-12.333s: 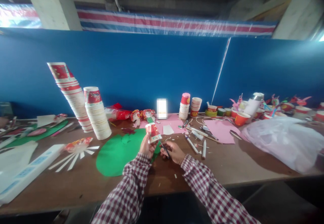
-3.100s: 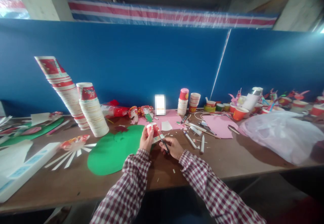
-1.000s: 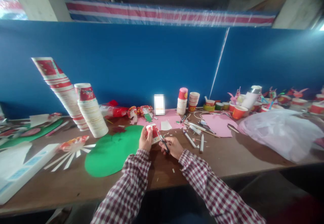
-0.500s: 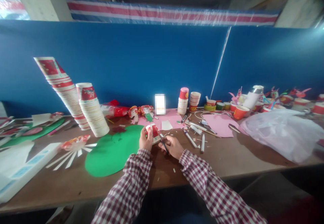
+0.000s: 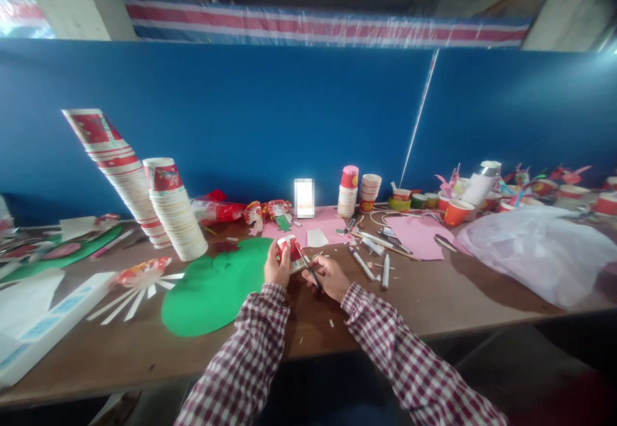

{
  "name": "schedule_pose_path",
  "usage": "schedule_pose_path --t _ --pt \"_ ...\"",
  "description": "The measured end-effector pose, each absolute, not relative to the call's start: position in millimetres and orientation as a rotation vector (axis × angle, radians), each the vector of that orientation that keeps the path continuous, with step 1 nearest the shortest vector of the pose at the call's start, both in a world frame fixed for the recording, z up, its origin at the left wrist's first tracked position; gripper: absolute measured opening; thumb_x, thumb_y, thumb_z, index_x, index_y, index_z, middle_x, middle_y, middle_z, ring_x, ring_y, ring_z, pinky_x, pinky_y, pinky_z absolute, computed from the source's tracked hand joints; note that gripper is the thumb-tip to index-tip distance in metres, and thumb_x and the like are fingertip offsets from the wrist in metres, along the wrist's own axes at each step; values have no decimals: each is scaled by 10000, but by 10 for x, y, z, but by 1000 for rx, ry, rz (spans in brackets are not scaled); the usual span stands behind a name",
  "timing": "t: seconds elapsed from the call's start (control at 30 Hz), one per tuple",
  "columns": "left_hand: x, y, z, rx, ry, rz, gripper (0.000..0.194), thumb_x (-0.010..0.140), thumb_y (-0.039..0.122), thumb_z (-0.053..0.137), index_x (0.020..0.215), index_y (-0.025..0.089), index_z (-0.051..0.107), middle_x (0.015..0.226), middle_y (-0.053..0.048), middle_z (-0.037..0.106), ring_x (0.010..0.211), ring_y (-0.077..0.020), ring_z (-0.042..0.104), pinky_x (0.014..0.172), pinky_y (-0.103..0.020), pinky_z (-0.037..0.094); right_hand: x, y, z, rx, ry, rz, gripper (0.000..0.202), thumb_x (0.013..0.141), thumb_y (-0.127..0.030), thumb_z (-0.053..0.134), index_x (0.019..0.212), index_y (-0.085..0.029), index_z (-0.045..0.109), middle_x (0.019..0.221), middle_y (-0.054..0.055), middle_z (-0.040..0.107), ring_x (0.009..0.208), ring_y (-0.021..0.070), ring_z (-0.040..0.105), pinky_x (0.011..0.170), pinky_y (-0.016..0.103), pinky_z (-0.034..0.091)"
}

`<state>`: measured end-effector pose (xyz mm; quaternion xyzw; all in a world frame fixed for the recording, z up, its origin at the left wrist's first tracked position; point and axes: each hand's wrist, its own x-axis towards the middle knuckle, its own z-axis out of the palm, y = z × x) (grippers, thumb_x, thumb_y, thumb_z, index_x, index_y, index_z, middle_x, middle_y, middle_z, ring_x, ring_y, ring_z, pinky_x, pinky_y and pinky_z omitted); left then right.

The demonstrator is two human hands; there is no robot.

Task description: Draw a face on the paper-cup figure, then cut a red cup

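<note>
My left hand (image 5: 277, 266) is closed on a red and white paper cup (image 5: 292, 246), its thumb pressed against the near side. In my right hand (image 5: 328, 276) is a pair of scissors (image 5: 313, 275), with the blades pointing up and left at the cup's right side. Whether the blades bite into the cup is too small to tell. Both hands are above the brown table, just right of a green paper sheet (image 5: 212, 297). Behind them lies a pink sheet (image 5: 330, 223) bearing a white paper square (image 5: 317, 238).
Two tall, leaning stacks of paper cups (image 5: 178, 214) stand at the left, near a cut cup with splayed strips (image 5: 144, 278). Markers (image 5: 385, 272) and scraps lie to the right. A plastic bag (image 5: 535, 252) and decorated cups fill the far right. A blue partition (image 5: 241, 111) rises behind.
The scissors have shifted slightly and their blades look a little more apart at the cup. My left hand and the cup have hardly moved.
</note>
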<state>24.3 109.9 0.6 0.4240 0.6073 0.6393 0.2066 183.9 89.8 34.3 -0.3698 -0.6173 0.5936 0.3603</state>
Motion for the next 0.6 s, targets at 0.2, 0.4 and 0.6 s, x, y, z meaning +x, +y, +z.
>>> schedule_pose_path --t 0.2,0.4,0.6 --pt "256 1073 36 1220 1745 1740 516 788 460 593 1219 185 525 1026 -101 656 866 -208 640 740 -313 513 1836 939 305 -960 -1556 1477 313 643 -388 744 755 -187 532 521 -25 622 397 118 548 376 196 406" --pt "249 1034 96 1201 1797 1751 544 741 460 638 1202 189 537 1129 -113 612 906 -213 622 760 -313 497 1838 906 367 -1015 -1525 1536 344 623 -399 750 773 -177 535 522 -24 628 388 114 550 361 187 386" --pt "281 1035 92 1172 1673 1733 574 748 549 595 1175 168 552 863 -70 658 641 -142 611 553 -229 471 1833 895 382 -980 -1511 1545 329 634 -398 741 766 -176 538 534 -27 624 393 101 540 359 176 353"
